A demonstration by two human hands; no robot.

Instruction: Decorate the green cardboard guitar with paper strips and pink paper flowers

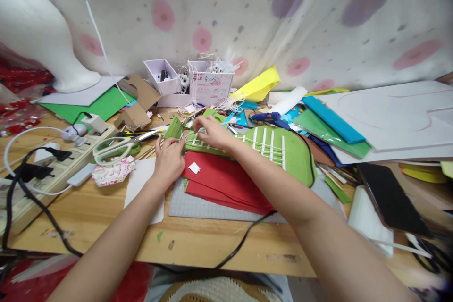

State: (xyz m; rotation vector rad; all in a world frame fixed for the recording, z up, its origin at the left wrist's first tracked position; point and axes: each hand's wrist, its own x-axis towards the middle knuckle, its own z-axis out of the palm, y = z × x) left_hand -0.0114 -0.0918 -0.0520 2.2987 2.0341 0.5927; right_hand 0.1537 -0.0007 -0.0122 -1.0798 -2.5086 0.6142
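A green guitar-shaped piece [299, 153] lies across the table, crossed by white strips and thin white strings [260, 144]. My left hand [168, 158] is closed at the narrow left end of the piece, thumb and fingertips pressed on it beside the strings. Just to its right, my right hand [212, 132] bends over the neck, its fingers pinched at the white string; the exact grip is partly hidden. Below the neck is folded red fabric [222, 181], with a small white square [194, 167] on top. A grey cutting mat [198, 207] is underneath.
Scissors [113, 150] and a power strip [67, 170] with plugged-in cables are at left. A blue glue gun [267, 117] lies behind the green piece, its black cord crossing the front. White boxes [211, 87] stand at the back. A phone [392, 198] rests at right.
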